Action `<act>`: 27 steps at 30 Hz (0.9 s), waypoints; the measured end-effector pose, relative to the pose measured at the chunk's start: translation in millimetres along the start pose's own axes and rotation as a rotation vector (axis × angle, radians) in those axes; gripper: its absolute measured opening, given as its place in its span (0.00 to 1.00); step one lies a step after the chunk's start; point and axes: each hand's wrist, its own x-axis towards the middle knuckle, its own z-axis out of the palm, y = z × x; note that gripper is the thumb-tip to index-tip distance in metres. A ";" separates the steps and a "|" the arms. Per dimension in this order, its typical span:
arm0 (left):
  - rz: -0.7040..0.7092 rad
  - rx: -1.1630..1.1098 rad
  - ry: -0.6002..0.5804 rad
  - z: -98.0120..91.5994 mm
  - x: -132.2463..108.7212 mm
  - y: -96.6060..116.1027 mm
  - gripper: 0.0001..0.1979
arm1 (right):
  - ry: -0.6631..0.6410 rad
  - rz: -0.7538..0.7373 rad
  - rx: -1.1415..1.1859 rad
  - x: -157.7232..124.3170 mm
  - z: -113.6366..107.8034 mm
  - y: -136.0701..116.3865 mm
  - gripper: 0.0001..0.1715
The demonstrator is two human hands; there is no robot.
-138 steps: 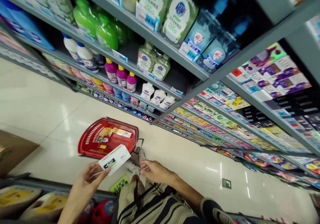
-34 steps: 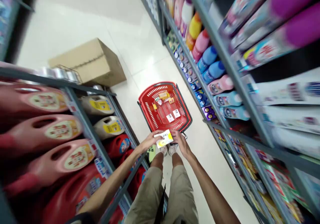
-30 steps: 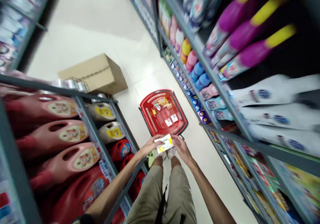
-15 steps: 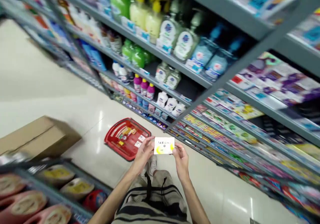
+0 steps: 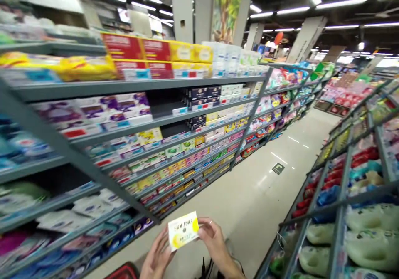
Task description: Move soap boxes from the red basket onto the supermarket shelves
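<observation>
A small white and yellow box (image 5: 183, 230) with dark lettering is held up at the bottom middle of the view. My left hand (image 5: 158, 252) grips its left end, fingers closed against the edge. At the right end, my right hand (image 5: 213, 241) pinches the box between thumb and fingers; a ring shows on one finger. The lettering on the broad face appears upside down from here. Parts of my fingers are hidden behind the box.
A long shelf unit (image 5: 149, 133) with boxed goods runs along the left. Racks of slippers (image 5: 316, 239) stand on the right. Between them lies a pale floor aisle (image 5: 249, 191). A red basket (image 5: 124, 271) shows at the bottom edge.
My view has swung up and to the right, from the bottles and floor to the aisle and ceiling. The box, still in both hands, now appears lower and tilted.
</observation>
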 end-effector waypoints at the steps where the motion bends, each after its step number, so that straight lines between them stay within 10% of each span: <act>1: 0.012 0.024 -0.024 25.4 7.9 4.6 0.41 | 0.028 -0.028 0.018 8.2 -17.2 -9.4 0.25; 14: 0.029 0.029 -0.219 369.6 83.1 -25.3 0.41 | 0.254 -0.195 -0.029 128.5 -303.4 -157.7 0.26; 27: 0.129 0.047 -0.477 571.7 236.6 -17.4 0.33 | 0.475 -0.298 -0.096 265.1 -452.6 -218.8 0.26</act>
